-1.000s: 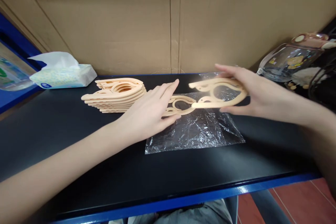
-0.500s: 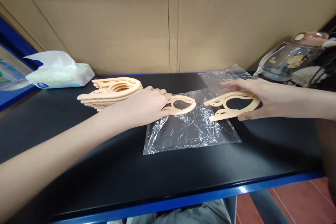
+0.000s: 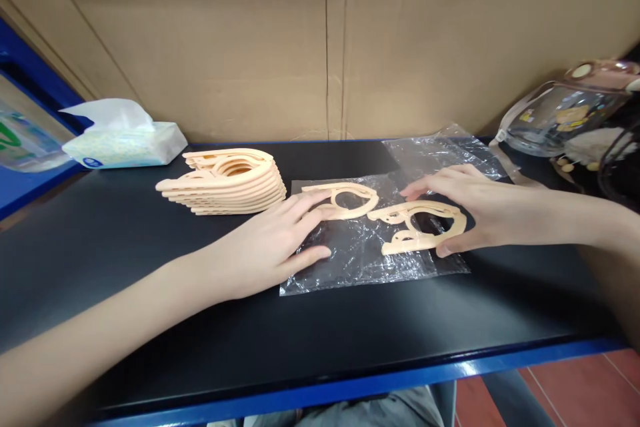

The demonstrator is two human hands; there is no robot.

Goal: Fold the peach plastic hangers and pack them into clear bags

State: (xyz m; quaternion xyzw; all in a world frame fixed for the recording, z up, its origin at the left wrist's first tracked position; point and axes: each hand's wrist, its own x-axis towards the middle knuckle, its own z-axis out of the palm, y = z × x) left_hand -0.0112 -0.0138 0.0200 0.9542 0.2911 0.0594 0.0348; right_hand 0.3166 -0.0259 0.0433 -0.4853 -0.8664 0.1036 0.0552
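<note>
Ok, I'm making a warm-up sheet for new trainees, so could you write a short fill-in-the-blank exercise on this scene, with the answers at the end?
1. The tissue pack sits to the ____ of the stack of peach pieces.
2. The loose piece at the left hand lies ____ the stack and the other loose piece, by the right hand.
3. The black tabletop has a front edge coloured ____.
4. The tissue poking out of the pack is coloured ____.

Missing words: left; between; blue; white.
</note>
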